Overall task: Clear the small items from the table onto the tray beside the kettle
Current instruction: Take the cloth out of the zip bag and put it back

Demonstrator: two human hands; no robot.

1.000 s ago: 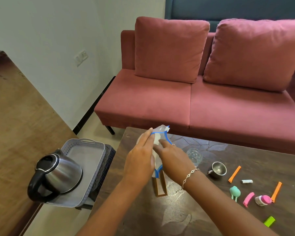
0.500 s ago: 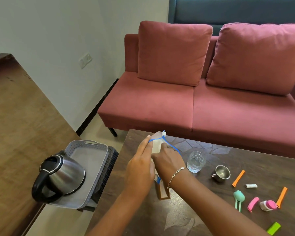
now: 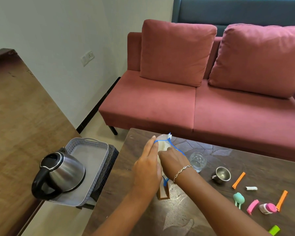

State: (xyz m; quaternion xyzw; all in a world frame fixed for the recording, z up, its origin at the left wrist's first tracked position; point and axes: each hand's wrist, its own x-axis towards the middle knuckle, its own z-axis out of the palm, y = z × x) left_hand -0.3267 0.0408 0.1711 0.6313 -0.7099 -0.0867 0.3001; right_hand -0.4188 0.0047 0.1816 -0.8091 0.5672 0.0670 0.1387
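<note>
A clear zip pouch (image 3: 163,145) with a blue rim stands upright near the far left of the dark table (image 3: 119,198). My left hand (image 3: 147,169) holds its left side with straight fingers, and the blue rim crosses the fingertips. My right hand (image 3: 173,159) grips the pouch from the right. Below them lies a brown-framed piece (image 3: 163,193). Small items lie to the right: a glass (image 3: 197,160), a steel cup (image 3: 222,174), two orange clips (image 3: 238,180), a white tube (image 3: 251,188), a teal piece (image 3: 238,198), a pink clip (image 3: 252,204). The grey tray (image 3: 92,150) holds a steel kettle (image 3: 65,174).
The tray sits on a dark stool left of the table, beside a wooden counter (image 3: 20,126). A pink-and-white item (image 3: 267,208) and a green piece (image 3: 274,229) lie near the right edge. A red sofa (image 3: 194,103) stands behind the table.
The pouch's top has sunk lower between my hands, and its blue rim now stretches wider across my right hand. The view has shifted slightly.
</note>
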